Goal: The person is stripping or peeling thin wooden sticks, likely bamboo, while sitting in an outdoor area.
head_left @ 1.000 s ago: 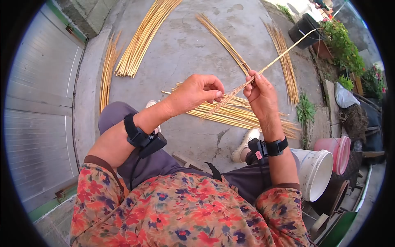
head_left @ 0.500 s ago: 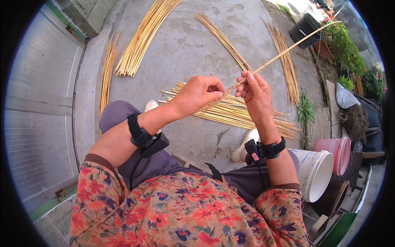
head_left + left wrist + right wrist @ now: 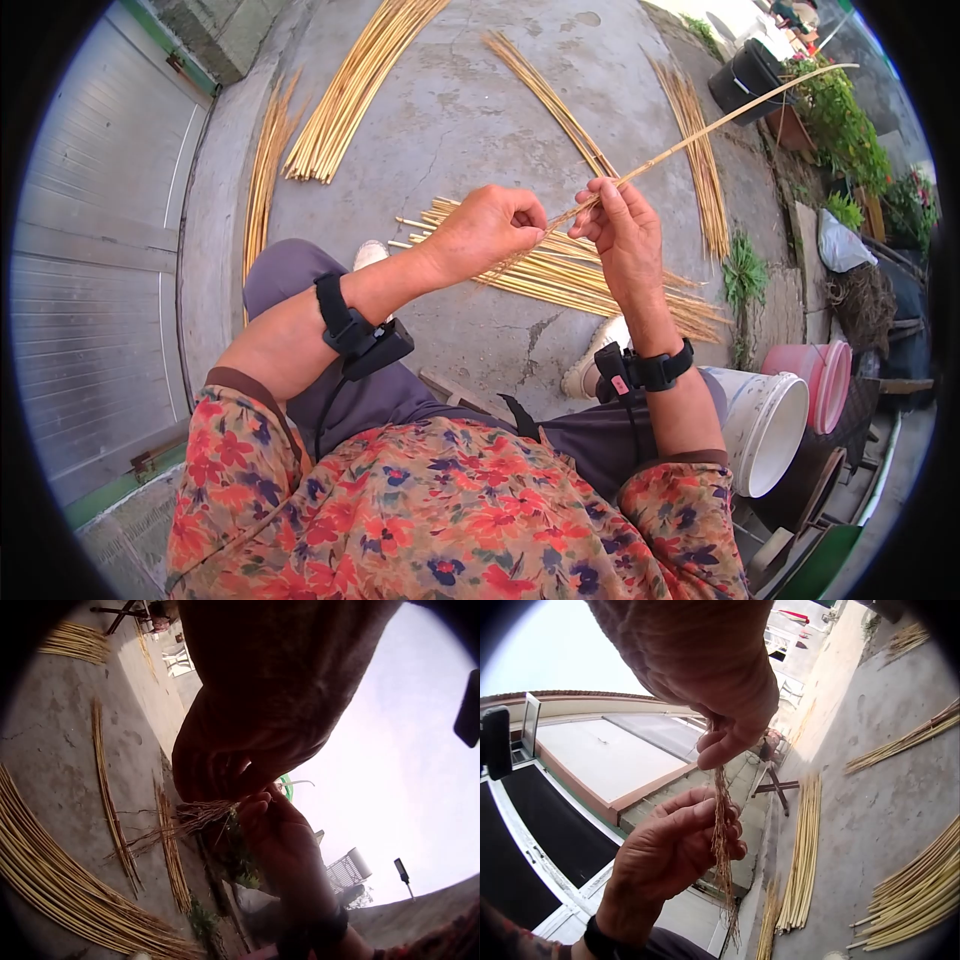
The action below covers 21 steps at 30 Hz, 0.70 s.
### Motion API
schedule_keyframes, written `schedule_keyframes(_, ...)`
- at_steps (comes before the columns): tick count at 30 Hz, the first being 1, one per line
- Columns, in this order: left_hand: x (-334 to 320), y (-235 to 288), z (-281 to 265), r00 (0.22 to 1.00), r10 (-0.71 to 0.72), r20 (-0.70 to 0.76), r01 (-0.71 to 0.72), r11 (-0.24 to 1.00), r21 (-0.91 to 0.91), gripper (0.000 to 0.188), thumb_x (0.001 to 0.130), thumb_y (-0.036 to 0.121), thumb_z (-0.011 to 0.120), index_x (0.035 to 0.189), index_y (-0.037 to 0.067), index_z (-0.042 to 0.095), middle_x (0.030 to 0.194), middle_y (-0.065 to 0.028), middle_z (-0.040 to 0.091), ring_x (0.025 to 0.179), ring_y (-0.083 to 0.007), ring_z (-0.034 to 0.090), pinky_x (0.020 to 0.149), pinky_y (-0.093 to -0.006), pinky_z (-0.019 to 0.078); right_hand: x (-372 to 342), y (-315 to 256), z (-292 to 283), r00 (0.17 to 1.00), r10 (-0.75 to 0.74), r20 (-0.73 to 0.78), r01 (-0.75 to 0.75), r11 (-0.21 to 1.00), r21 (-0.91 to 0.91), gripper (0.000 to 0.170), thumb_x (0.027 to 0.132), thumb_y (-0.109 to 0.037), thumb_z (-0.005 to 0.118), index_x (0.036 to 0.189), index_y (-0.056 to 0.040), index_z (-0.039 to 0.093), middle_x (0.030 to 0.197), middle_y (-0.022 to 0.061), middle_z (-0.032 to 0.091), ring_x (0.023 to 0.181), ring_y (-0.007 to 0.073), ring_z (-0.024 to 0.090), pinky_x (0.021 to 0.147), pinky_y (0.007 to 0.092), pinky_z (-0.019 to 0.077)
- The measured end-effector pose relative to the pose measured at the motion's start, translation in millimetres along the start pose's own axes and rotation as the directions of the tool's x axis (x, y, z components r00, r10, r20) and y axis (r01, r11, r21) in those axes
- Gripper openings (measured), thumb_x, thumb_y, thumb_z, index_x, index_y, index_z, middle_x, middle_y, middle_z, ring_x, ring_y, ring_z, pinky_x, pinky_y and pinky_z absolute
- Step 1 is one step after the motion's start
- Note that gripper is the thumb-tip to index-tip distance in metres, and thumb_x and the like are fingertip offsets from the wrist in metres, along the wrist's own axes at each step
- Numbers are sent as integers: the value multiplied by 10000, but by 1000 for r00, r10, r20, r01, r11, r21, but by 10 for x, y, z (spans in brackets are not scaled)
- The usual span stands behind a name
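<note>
A long dry stalk (image 3: 700, 132) slants from between the hands toward the upper right in the head view. My right hand (image 3: 625, 235) pinches it between thumb and fingers. The left hand (image 3: 487, 232) is just left of it, thumb and fingertips closed on the thin brown tassel. In the right wrist view the tassel (image 3: 721, 847) hangs past the left hand (image 3: 667, 844), below the right hand (image 3: 697, 682). From the left wrist, the left hand (image 3: 262, 697) looks dark, with the right hand (image 3: 289, 847) touching or nearly touching it and the tassel (image 3: 199, 814) spreading leftward.
Below the hands lies a loose pile of stalks (image 3: 550, 280) on the concrete. Other bundles lie farther off, including a thick one (image 3: 360, 90) at upper left and a thin one (image 3: 700, 150) at right. White (image 3: 770, 430) and pink (image 3: 828, 385) buckets stand right; a metal door (image 3: 100, 240) is left.
The stalk's pale far end has moved outward to the right. My right hand has shifted slightly left, nearer the left hand, and less tassel shows between them. The left hand has barely moved.
</note>
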State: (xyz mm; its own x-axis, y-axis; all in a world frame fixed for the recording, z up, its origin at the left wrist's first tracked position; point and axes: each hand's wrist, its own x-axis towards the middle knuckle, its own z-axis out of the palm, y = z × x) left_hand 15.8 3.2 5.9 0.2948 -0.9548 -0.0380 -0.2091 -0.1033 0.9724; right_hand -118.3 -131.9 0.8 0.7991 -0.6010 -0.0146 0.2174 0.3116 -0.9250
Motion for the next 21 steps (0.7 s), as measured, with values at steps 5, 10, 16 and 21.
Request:
schedule_keyframes(5, 8, -1, -3, 1000, 8, -18, -7, 997, 83, 113, 782, 80, 592, 831, -22, 599, 681, -33, 595, 643, -81, 548, 603, -234, 451, -15, -11, 34, 1000, -6, -4, 6, 1000, -27, 222, 936, -178, 455, 988, 21, 536, 874, 108, 589, 661, 110, 582, 599, 247, 533)
schedule_keyframes(10, 9, 0, -9, 999, 25, -36, -21, 994, 107, 96, 772, 74, 582, 802, -17, 589, 659, -30, 589, 624, -77, 544, 589, -231, 448, -29, -21, 63, 1000, -15, -18, 14, 997, -72, 222, 936, -178, 457, 988, 23, 535, 875, 108, 589, 662, 108, 583, 598, 243, 531)
schedule_keyframes(16, 18, -22, -20, 999, 13, -35, -9, 994, 109, 81, 765, 62, 568, 790, -14, 586, 651, -28, 585, 625, -71, 542, 581, -231, 445, -46, -45, 95, 999, -32, 3, 32, 991, -131, 218, 937, -180, 458, 988, 16, 539, 868, 99, 590, 653, 107, 584, 592, 235, 522)
schedule_keyframes(21, 38, -35, -43, 1000, -18, -19, 19, 998, 54, 78, 755, 57, 561, 777, -16, 577, 648, -25, 578, 621, -71, 539, 585, -228, 443, -48, -55, 85, 1000, -18, -6, 17, 991, -133, 222, 942, -183, 447, 989, 15, 537, 867, 97, 589, 659, 107, 584, 601, 239, 523)
